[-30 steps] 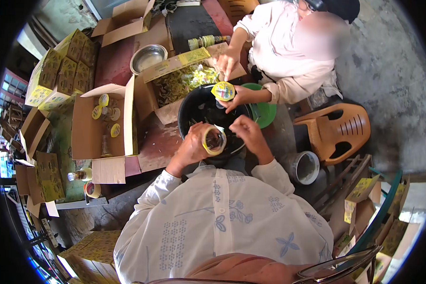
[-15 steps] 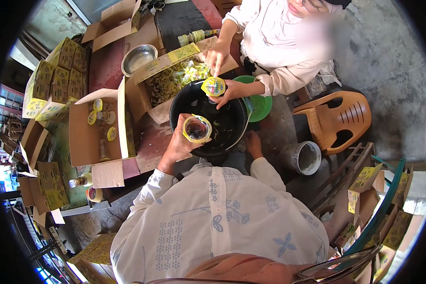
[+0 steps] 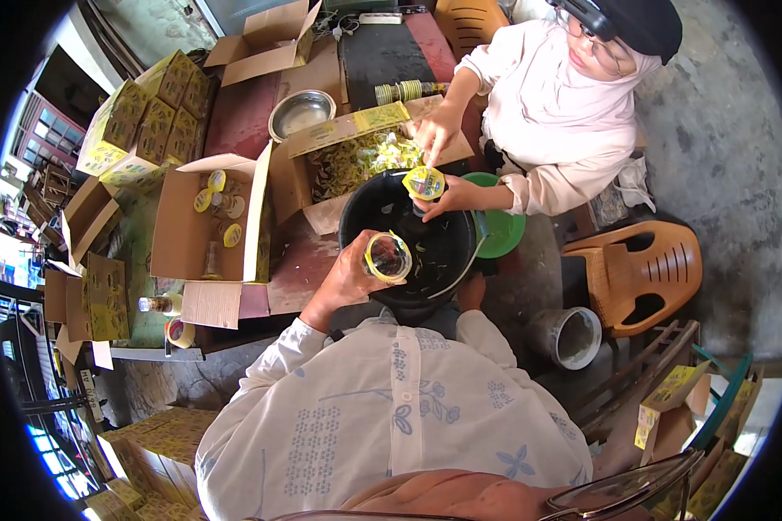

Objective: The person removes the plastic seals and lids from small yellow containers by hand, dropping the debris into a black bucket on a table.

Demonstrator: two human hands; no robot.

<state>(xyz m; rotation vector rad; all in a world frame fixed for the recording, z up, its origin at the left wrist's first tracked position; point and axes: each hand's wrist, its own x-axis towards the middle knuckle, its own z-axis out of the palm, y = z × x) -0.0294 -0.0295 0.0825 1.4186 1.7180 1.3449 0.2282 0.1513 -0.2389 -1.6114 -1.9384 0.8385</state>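
Observation:
My left hand [image 3: 356, 272] is closed around a clear plastic cup [image 3: 388, 258] with a yellow-edged rim, tilted over the near left of a black bucket [image 3: 354, 213]. Its inside looks dark, and whether a piece of lid film remains on it is unclear. My right hand [image 3: 472, 292] is low by the bucket's near right side, its fingers mostly hidden. Across the bucket, a co-worker's hand [image 3: 450, 198] holds a cup with a yellow printed lid [image 3: 423, 183]; a finger of their other hand [image 3: 438, 132] touches that lid. Dark liquid and small scraps show in the bucket.
An open carton [image 3: 169, 227] on the left holds several lidded cups. Behind the bucket, a box [image 3: 300, 214] is heaped with yellow scraps [image 3: 378, 154]. A metal bowl [image 3: 302, 115], green basin [image 3: 504, 234], white pail [image 3: 578, 339] and brown plastic chair [image 3: 647, 269] stand around.
The view has shifted, so the scene sits further right and lower. My left hand still holds its cup over the bucket; the co-worker's finger stays at the lid.

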